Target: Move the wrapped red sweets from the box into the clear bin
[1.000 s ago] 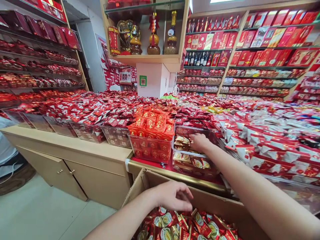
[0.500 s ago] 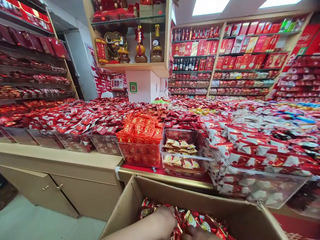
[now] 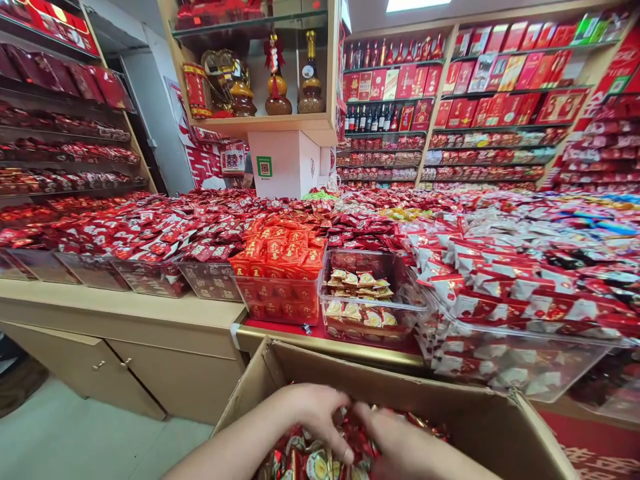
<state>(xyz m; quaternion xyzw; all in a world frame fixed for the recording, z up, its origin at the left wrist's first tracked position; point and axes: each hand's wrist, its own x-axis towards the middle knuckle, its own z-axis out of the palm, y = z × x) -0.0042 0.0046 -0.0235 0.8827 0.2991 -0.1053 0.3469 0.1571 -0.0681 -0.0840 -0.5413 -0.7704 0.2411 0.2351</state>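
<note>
Both my hands are inside an open cardboard box [image 3: 400, 387], over a heap of small red and gold wrapped packets [image 3: 317, 465]. My left hand [image 3: 323, 412] is cupped with its thumb apart from the fingers, touching the packets. Opposite it, my right hand [image 3: 387, 430] reaches in from the right, fingers stretched out and slightly blurred. Some packets show between the two hands; neither hand has a clear grip on one. My right hand's underside is hidden.
Beyond the box stands a clear bin [image 3: 375, 308] partly filled with gold packets. An orange-red packet bin [image 3: 283, 300] sits to its left, and a heaped bin of red-and-white packets [image 3: 520, 333] to its right. A wooden counter [image 3: 125, 313] runs left.
My hands have risen from among the packets and drawn close together, with the left fingers now in sight. The view has tilted down slightly.
</note>
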